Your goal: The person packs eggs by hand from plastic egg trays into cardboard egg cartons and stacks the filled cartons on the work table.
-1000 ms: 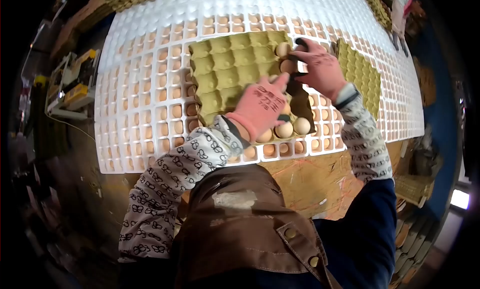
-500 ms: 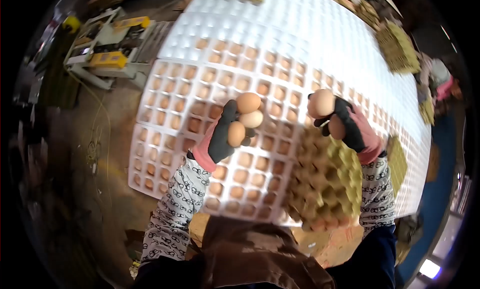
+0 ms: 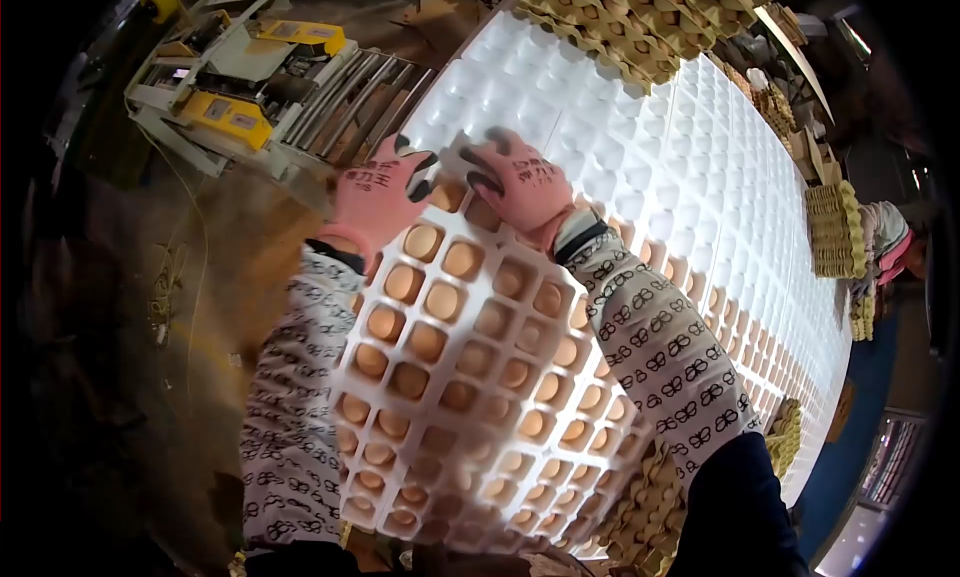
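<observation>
Both hands wear pink gloves with dark fingertips, over the far left part of the white foam trays [image 3: 470, 307]. My left hand [image 3: 385, 192] is at the tray's left edge, its fingers apart, with no egg visible in it. Beside it on the right, my right hand [image 3: 520, 184] has its fingers spread and bent over the cells; no egg shows in its grasp. Between the two hands a brown egg [image 3: 447, 195] sits in a cell. Brown eggs [image 3: 422, 242] fill the cells nearer the body, while the cells beyond the hands hold none.
A stack of olive pulp trays [image 3: 640, 17] stands at the back, another pulp tray [image 3: 645, 512] at the front right. To the left is a machine with yellow panels [image 3: 225, 119] and rollers [image 3: 345, 102]. A co-worker [image 3: 888, 239] is at the far right.
The eggs seen in both hands half a second ago are no longer in them. Both hands have moved to the far left cells, and the view has turned left.
</observation>
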Action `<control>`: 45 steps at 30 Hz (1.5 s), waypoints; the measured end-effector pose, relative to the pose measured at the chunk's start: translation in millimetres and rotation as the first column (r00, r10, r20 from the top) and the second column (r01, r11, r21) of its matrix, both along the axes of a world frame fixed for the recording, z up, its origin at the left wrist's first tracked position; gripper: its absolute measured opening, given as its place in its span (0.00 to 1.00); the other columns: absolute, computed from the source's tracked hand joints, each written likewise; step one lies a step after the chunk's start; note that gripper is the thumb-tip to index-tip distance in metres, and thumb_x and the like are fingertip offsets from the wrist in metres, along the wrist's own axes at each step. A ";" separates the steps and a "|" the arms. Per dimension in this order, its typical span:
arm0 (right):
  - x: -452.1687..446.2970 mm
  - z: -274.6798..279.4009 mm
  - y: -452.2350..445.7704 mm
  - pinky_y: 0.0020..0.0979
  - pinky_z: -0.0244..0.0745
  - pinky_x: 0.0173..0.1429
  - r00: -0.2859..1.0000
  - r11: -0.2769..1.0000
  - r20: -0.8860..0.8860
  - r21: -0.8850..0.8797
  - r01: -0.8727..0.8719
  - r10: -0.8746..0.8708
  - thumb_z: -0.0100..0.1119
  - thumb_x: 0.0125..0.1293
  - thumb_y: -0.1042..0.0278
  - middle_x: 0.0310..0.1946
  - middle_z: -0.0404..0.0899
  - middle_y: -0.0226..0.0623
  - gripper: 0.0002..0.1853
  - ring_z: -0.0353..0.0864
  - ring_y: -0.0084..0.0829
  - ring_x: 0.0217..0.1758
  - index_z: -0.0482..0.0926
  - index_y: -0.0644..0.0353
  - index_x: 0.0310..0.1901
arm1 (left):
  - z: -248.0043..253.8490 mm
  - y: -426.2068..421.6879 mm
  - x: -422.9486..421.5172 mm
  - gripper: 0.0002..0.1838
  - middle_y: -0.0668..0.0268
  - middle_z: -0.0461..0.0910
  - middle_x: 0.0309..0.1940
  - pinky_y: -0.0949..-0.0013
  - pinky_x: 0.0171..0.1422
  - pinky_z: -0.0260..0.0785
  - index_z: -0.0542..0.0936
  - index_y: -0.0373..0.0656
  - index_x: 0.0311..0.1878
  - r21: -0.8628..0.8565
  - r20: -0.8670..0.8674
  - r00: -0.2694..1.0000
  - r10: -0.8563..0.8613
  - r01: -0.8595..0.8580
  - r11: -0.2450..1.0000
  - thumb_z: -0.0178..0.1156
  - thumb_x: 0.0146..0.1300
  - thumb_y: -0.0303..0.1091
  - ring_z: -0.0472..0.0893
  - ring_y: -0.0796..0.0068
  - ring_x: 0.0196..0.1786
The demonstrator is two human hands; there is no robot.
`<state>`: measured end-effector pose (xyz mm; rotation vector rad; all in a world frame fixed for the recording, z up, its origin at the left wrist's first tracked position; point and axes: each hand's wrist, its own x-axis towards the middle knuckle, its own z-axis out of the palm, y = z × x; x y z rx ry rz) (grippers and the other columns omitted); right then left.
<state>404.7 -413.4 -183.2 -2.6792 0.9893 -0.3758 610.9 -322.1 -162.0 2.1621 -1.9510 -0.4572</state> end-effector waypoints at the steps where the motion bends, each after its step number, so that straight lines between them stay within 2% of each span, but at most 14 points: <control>1: 9.4 -1.1 -9.8 0.41 0.76 0.57 0.998 0.998 0.044 0.018 -0.053 0.052 0.60 0.63 0.55 0.59 0.71 0.40 0.25 0.76 0.45 0.58 0.74 0.45 0.62 | -4.0 -4.5 6.0 0.31 0.55 0.66 0.69 0.59 0.64 0.71 0.74 0.56 0.65 0.040 -0.031 0.999 -0.010 0.011 0.999 0.66 0.57 0.46 0.75 0.56 0.63; 5: 33.8 3.8 -41.5 0.42 0.76 0.55 0.964 0.926 0.138 0.339 0.168 -0.226 0.55 0.65 0.50 0.49 0.83 0.44 0.21 0.81 0.46 0.52 0.81 0.51 0.54 | 5.6 -40.6 18.0 0.26 0.52 0.76 0.59 0.61 0.63 0.70 0.76 0.53 0.64 -0.081 -0.235 0.963 0.135 -0.158 0.984 0.64 0.60 0.41 0.77 0.55 0.60; 9: 29.3 -21.0 -102.1 0.31 0.75 0.37 0.501 0.591 0.524 0.806 -0.031 -0.689 0.58 0.62 0.57 0.20 0.80 0.38 0.16 0.79 0.31 0.24 0.84 0.64 0.34 | -70.9 -93.0 17.3 0.18 0.54 0.77 0.53 0.64 0.61 0.68 0.77 0.43 0.58 -0.408 -0.766 0.639 -0.074 -0.394 0.823 0.57 0.66 0.36 0.75 0.52 0.57; 11: 43.3 -26.3 -78.7 0.38 0.76 0.54 0.757 0.887 0.485 0.372 0.274 -0.437 0.57 0.60 0.62 0.46 0.82 0.49 0.17 0.82 0.45 0.48 0.82 0.59 0.48 | -65.4 -85.1 5.8 0.16 0.52 0.76 0.53 0.63 0.62 0.67 0.76 0.39 0.57 -0.410 -0.702 0.708 -0.081 -0.308 0.859 0.55 0.66 0.28 0.75 0.49 0.56; 13: 36.2 -45.0 -72.1 0.40 0.71 0.64 0.946 0.991 0.320 -0.134 -0.002 0.045 0.56 0.61 0.61 0.59 0.76 0.51 0.23 0.75 0.51 0.59 0.77 0.54 0.58 | -63.5 -79.9 2.2 0.17 0.53 0.76 0.53 0.64 0.62 0.67 0.77 0.39 0.58 -0.526 -0.594 0.800 -0.080 -0.312 0.792 0.55 0.65 0.26 0.75 0.51 0.56; 16: 6.6 -18.6 -60.2 0.38 0.72 0.64 0.848 0.903 0.483 0.430 -0.013 -0.218 0.55 0.63 0.66 0.57 0.77 0.49 0.23 0.77 0.51 0.60 0.75 0.51 0.62 | -48.7 -57.4 -1.2 0.17 0.54 0.81 0.49 0.64 0.60 0.70 0.77 0.38 0.58 -0.518 -0.646 0.761 -0.056 -0.382 0.765 0.56 0.65 0.25 0.80 0.59 0.52; 18: -46.1 36.8 -50.5 0.27 0.72 0.42 0.760 0.815 0.591 0.561 -0.146 -0.270 0.56 0.67 0.65 0.40 0.83 0.34 0.20 0.78 0.28 0.38 0.77 0.52 0.61 | -34.9 -35.3 -11.1 0.17 0.55 0.83 0.47 0.65 0.59 0.70 0.77 0.37 0.57 -0.556 -0.585 0.811 0.014 -0.413 0.722 0.57 0.65 0.26 0.81 0.64 0.50; 23: -262.8 149.4 40.3 0.18 0.72 0.39 0.721 0.755 0.524 0.656 -0.002 -0.453 0.60 0.70 0.61 0.38 0.83 0.22 0.17 0.77 0.13 0.36 0.81 0.60 0.57 | 8.1 36.7 -115.4 0.20 0.57 0.80 0.55 0.66 0.66 0.67 0.75 0.35 0.61 -0.301 -0.899 0.372 -0.232 -0.138 0.944 0.57 0.65 0.26 0.78 0.66 0.59; 24: -309.9 174.2 78.4 0.18 0.74 0.43 0.718 0.701 0.408 0.697 0.154 -0.563 0.61 0.70 0.62 0.41 0.84 0.24 0.18 0.78 0.14 0.40 0.81 0.61 0.57 | 8.7 63.8 -147.5 0.22 0.57 0.78 0.58 0.65 0.68 0.66 0.73 0.34 0.62 -0.329 -0.828 0.477 -0.295 0.012 0.944 0.59 0.64 0.25 0.76 0.66 0.61; 28: -439.0 275.3 243.9 0.18 0.75 0.46 0.546 0.415 -0.043 0.600 0.683 -0.836 0.61 0.70 0.62 0.43 0.84 0.28 0.19 0.79 0.15 0.43 0.79 0.62 0.58 | 51.8 188.6 -279.4 0.32 0.57 0.70 0.66 0.59 0.70 0.64 0.72 0.38 0.64 -0.243 -0.790 0.353 -0.501 0.569 0.785 0.67 0.53 0.23 0.70 0.58 0.68; 34: -531.0 286.6 437.6 0.32 0.77 0.57 0.590 0.361 -0.527 0.478 0.801 -0.611 0.68 0.62 0.54 0.52 0.82 0.44 0.30 0.82 0.33 0.52 0.75 0.56 0.63 | 130.8 322.7 -435.8 0.41 0.58 0.72 0.54 0.50 0.73 0.55 0.75 0.45 0.62 -0.196 -0.339 0.301 -0.891 0.904 0.380 0.70 0.45 0.58 0.70 0.58 0.59; 36: -568.7 229.9 490.9 0.39 0.74 0.58 0.758 0.694 -0.406 0.325 0.642 -0.510 0.73 0.55 0.55 0.54 0.79 0.45 0.33 0.80 0.44 0.55 0.75 0.50 0.63 | 136.4 349.5 -459.2 0.42 0.59 0.72 0.49 0.49 0.75 0.54 0.72 0.46 0.65 -0.026 -0.199 0.471 -0.860 0.874 0.485 0.72 0.46 0.53 0.72 0.58 0.57; 42: -610.7 175.6 532.8 0.35 0.75 0.56 0.707 0.703 0.165 0.398 0.590 -0.687 0.67 0.55 0.72 0.52 0.79 0.39 0.28 0.81 0.37 0.53 0.76 0.57 0.60 | 142.6 371.8 -453.2 0.27 0.58 0.75 0.48 0.61 0.60 0.69 0.77 0.38 0.54 -0.120 -0.524 0.658 -0.541 0.571 0.812 0.70 0.54 0.41 0.76 0.63 0.53; 45: -649.5 153.2 544.7 0.30 0.74 0.59 0.099 0.555 0.548 0.799 0.232 -0.831 0.49 0.65 0.69 0.58 0.78 0.43 0.24 0.78 0.30 0.57 0.73 0.70 0.61 | 148.2 367.8 -439.5 0.14 0.60 0.75 0.46 0.66 0.53 0.74 0.77 0.31 0.46 0.080 -0.996 0.059 0.065 0.311 0.947 0.60 0.61 0.29 0.80 0.68 0.46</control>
